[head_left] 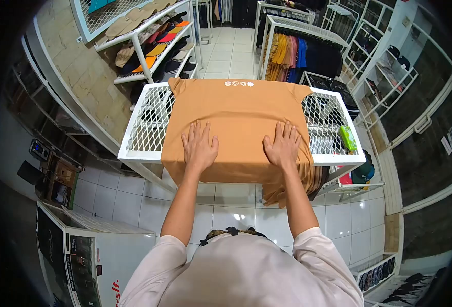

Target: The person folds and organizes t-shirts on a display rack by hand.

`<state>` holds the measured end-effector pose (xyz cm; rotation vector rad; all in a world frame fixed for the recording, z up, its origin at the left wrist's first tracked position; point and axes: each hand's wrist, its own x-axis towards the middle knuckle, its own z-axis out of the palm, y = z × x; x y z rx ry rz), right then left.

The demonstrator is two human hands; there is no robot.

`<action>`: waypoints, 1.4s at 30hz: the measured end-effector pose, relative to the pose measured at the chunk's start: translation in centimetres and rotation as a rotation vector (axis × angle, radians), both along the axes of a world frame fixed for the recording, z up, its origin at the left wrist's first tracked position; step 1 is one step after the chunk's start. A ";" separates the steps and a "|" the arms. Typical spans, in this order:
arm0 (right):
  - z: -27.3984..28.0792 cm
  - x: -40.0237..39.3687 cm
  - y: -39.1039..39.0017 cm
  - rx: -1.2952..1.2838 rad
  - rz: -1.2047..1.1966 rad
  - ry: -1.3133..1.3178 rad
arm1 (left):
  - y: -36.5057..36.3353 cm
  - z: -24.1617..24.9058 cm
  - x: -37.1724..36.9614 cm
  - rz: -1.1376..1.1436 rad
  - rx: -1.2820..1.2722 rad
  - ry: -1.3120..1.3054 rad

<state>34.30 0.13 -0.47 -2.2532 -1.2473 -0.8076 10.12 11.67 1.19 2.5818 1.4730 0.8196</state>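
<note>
An orange-brown T-shirt (pixel 241 123) lies spread over a white mesh-topped table, with a row of small white printed symbols (pixel 239 83) at its far edge. Its near part drapes over the table's front edge and hangs lower at the right. My left hand (pixel 199 147) rests palm down on the left part of the cloth, fingers stretched forward. On the right part, my right hand (pixel 282 144) lies flat with its fingers apart. Neither hand grips the fabric. A few soft creases run across the cloth between and beyond the hands.
The white table (pixel 129 148) shows bare mesh on both sides of the shirt. A green packet (pixel 347 138) lies on its right end. Left stands a shelf of caps (pixel 154 51); beyond, a rack of hanging clothes (pixel 287 53). A white box-like unit (pixel 118 256) is at lower left.
</note>
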 end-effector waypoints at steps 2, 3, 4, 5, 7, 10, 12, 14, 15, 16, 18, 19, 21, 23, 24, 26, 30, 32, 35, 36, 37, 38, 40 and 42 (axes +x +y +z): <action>0.8 -0.2 -0.8 -0.053 0.013 0.098 | -0.4 0.3 -0.4 -0.014 -0.033 -0.108; 1.6 -0.1 -1.8 -0.079 0.153 0.243 | -0.7 0.5 -1.0 -0.009 -0.030 -0.111; 2.3 0.1 -2.8 -0.104 0.298 0.386 | -1.0 0.8 -2.2 -0.092 -0.076 -0.171; 2.7 0.0 -4.1 -0.100 0.307 0.379 | -1.2 1.0 -3.4 -0.176 -0.119 -0.230; 2.4 -0.3 -7.5 -0.080 0.360 0.318 | -2.3 0.2 -6.7 -0.148 -0.014 -0.232; 1.1 1.1 -11.9 0.011 0.388 0.142 | -2.4 -0.5 -11.7 -0.159 0.104 -0.204; 0.6 3.0 -12.8 0.032 0.436 0.140 | -2.4 -0.4 -12.8 -0.210 0.134 -0.223; 0.2 3.6 -13.1 0.078 0.492 0.137 | -2.1 -0.9 -13.0 -0.219 0.115 -0.260; 0.5 3.6 -13.1 0.081 0.493 0.138 | -2.0 -0.6 -12.9 -0.235 0.106 -0.299; 0.9 3.8 -13.1 0.075 0.508 0.172 | -2.3 -0.4 -12.4 -0.216 0.128 -0.343; 2.1 3.4 -13.6 0.070 0.515 0.203 | -3.1 0.1 -12.5 -0.202 0.104 -0.338; 3.3 2.5 -14.0 0.047 0.485 0.217 | -3.8 0.4 -12.6 -0.181 0.071 -0.332; 4.6 1.7 -15.1 0.017 0.450 0.237 | -5.6 1.4 -13.2 -0.183 0.050 -0.325; 4.7 0.9 -16.7 -0.049 0.414 0.230 | -7.5 1.8 -14.3 -0.176 0.025 -0.318; 4.5 0.7 -17.4 -0.032 0.438 0.236 | -8.5 1.8 -14.8 -0.170 0.007 -0.297; 4.8 -0.1 -18.9 -0.085 0.425 0.320 | -10.2 2.2 -15.7 -0.173 -0.041 -0.260; 5.4 -0.8 -18.0 -0.129 0.437 0.424 | -11.3 3.5 -14.8 -0.202 -0.090 -0.282; 5.9 -1.5 -15.3 -0.040 0.473 0.410 | -10.3 3.8 -12.2 -0.198 -0.036 -0.318; 6.0 -2.1 -9.1 0.107 0.534 0.342 | -7.6 3.2 -8.2 -0.179 0.064 -0.331; 5.6 -2.0 -7.3 0.116 0.536 0.352 | -6.7 2.9 -7.1 -0.161 0.104 -0.306; 5.0 -1.7 -5.6 0.122 0.534 0.351 | -5.8 2.4 -6.2 -0.165 0.109 -0.305; 4.4 -1.4 -4.2 0.060 0.481 0.309 | -5.1 1.9 -5.4 -0.124 0.131 -0.263; 3.5 -1.6 -3.0 0.004 0.426 0.266 | -4.4 1.6 -4.8 -0.072 0.113 -0.202; 3.0 -1.8 -2.6 0.038 0.321 0.273 | -4.3 1.5 -4.6 -0.052 0.101 -0.200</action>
